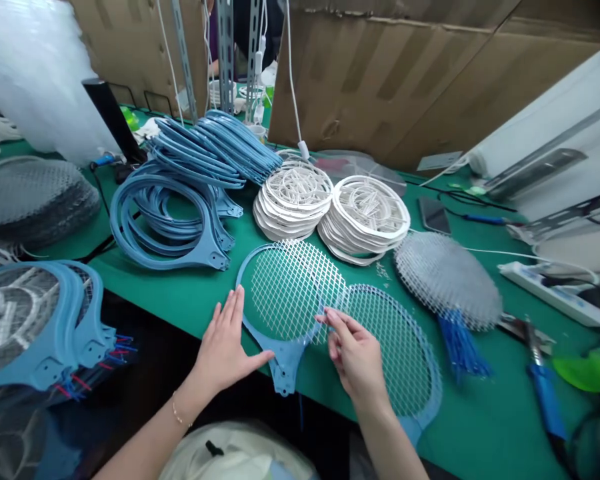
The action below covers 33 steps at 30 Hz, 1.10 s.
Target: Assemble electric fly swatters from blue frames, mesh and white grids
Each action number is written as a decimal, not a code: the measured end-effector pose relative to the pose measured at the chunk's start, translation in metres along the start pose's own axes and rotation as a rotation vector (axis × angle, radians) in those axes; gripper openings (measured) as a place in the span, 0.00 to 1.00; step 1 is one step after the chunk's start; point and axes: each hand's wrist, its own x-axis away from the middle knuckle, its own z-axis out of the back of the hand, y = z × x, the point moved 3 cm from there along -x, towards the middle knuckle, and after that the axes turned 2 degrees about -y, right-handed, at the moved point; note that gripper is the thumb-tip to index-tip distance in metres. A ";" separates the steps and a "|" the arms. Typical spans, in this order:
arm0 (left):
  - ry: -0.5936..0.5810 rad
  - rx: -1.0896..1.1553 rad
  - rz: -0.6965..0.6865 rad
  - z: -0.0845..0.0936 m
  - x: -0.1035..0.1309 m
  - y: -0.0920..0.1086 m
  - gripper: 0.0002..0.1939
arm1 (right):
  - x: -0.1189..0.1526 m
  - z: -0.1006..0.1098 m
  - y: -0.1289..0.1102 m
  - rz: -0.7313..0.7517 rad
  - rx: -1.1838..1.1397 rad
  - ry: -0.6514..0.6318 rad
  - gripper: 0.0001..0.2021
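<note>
Far left: stack of grey mesh discs point(35, 200) on the green table point(180, 293). Nearer, blue racket heads point(55, 363) piled up, mesh and white rings showing inside, red and blue wire ends point(75, 383) poking out at their right side. Behind and right of these, a heap of empty blue frames point(207, 245), some flat, some leaning over the others.

Centre: a blue racket frame point(286, 353) flat at the near table edge, neck toward the person. Silvery mesh disc point(280, 293) over it, off-centre, reaching past the right rim. Left hand point(225, 347) palm down at the frame's left side, four fingers close together and straight, fingertips at the rim, thumb spread wide toward the neck. Right hand point(357, 357) at the right rim, thumb and index tips pinched together, other fingers curled; anything between the tips is too small to tell.

Beyond the frame, two stacks of white rings point(355, 243) side by side. Just right of the frame, a second blue frame point(433, 393) with mesh in it, partly behind the right hand and forearm.

Farther right: grey mesh discs with blue wires point(463, 347), dark phone point(434, 215) behind them, white power strip point(553, 293), blue-handled soldering iron point(547, 400).
</note>
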 end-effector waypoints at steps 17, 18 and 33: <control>-0.076 0.063 -0.146 0.028 -0.008 -0.010 0.73 | 0.042 -0.023 0.056 -0.201 -0.132 0.089 0.31; -0.092 0.068 -0.146 0.026 -0.009 -0.011 0.73 | 0.042 -0.023 0.057 -0.214 -0.127 0.090 0.31; -0.201 -0.043 -0.258 0.016 -0.013 -0.025 0.50 | 0.040 -0.002 0.037 -0.204 0.257 0.016 0.29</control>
